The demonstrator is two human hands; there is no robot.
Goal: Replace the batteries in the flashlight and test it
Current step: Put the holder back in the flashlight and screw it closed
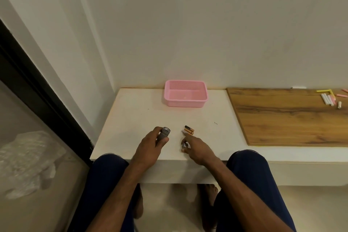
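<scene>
My left hand (150,147) is wrapped around a small grey flashlight body (164,133), its open end pointing up and away. A few copper-and-black batteries (188,130) lie side by side on the white table (131,118) just right of it. My right hand (197,149) hovers right below them, index finger stretched toward the batteries, while its lower fingers pinch a small round metal part (184,145), probably the flashlight's cap.
A pink plastic basket (185,93) stands at the back of the table against the wall. A wooden board (282,117) lies to the right with several chalk sticks (329,98) at its far end. My knees sit below the table's front edge.
</scene>
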